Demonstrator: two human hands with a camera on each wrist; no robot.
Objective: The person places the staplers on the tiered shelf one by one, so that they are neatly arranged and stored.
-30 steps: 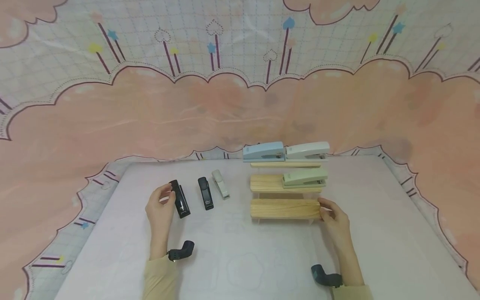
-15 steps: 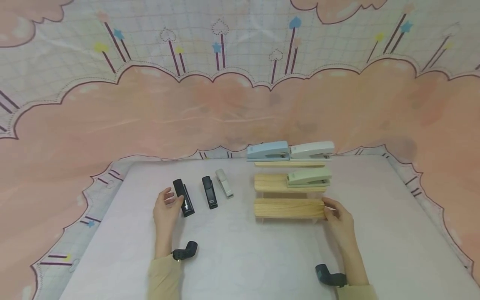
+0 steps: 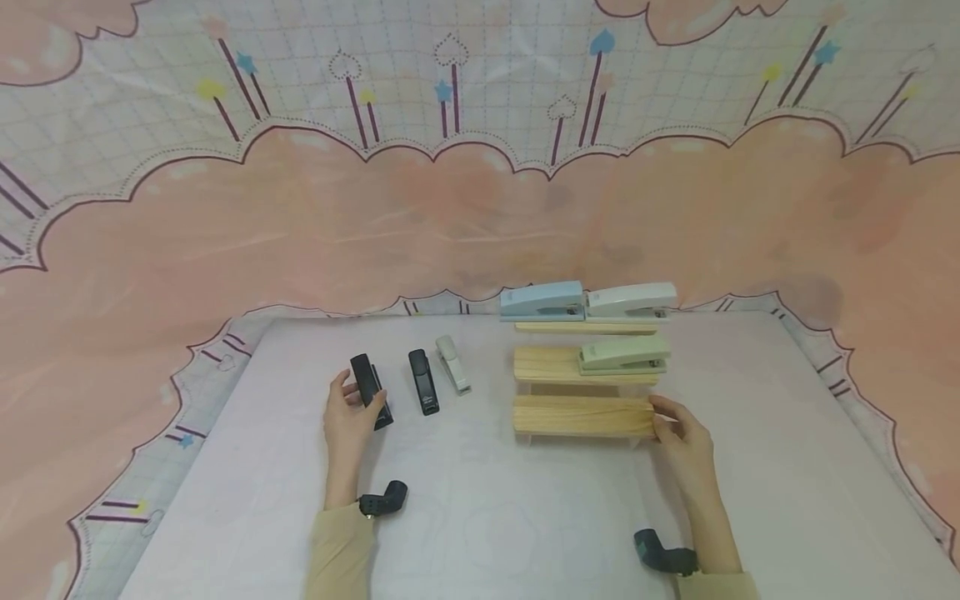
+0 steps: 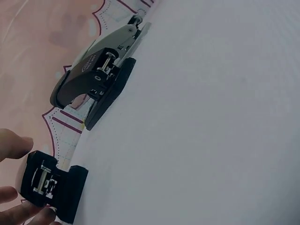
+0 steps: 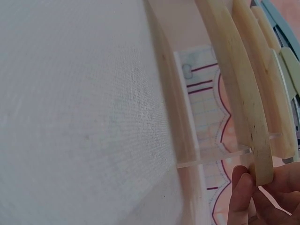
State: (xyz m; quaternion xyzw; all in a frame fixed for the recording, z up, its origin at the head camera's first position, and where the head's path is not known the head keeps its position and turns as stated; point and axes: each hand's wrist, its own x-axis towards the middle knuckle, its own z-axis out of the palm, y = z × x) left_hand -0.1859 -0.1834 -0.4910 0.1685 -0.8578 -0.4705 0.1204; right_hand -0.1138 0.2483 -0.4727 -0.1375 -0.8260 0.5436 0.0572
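Note:
My left hand is around a black stapler at the left of the table, thumb along one side and fingers along the other. In the left wrist view this stapler shows its front end, the fingertips right at its body. Beside it lie a smaller black stapler and a grey-white stapler. With thumb and fingers, my right hand pinches the right end of the lowest board of a tiered wooden display stand. The right wrist view shows the board's end between them.
A blue stapler and a white stapler sit side by side on the stand's top tier. On the middle tier's right part is a light green stapler. A patterned cloth hangs behind the white table.
My left hand has moved right and closed in on the black stapler, its thumb now across the stapler's right side. The right hand keeps its hold on the stand. The head view has shifted slightly.

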